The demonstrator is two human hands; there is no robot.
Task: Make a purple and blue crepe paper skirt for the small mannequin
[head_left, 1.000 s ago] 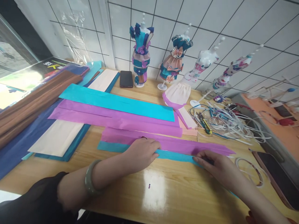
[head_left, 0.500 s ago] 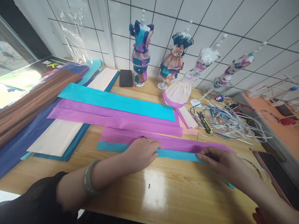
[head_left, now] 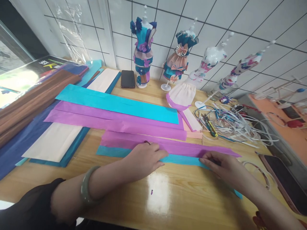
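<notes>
In front of me on the wooden table lies a long purple crepe paper strip (head_left: 184,147) with a narrow light-blue paper strip (head_left: 182,159) along its near edge. My left hand (head_left: 146,159) rests on both papers near their middle, its fingers stretched out and slightly apart. Farther right, my right hand (head_left: 222,164) pinches the near edge of the blue strip between thumb and fingers. The blue strip's end pokes out past that hand, below the wrist. A tiny purple scrap (head_left: 152,192) lies nearer to me.
Turquoise paper (head_left: 120,103) and more purple paper (head_left: 115,119) are stacked behind. Brown paper (head_left: 31,102) lies at left. Several small dress forms (head_left: 144,57) stand along the tiled wall. At right are a yellow-black cutter (head_left: 211,127), tangled strips (head_left: 235,124) and a phone (head_left: 285,182).
My left hand has slid slightly right along the strip, and its fingers have spread a little. My right hand keeps its pinch on the blue edge. The view has shifted slightly.
</notes>
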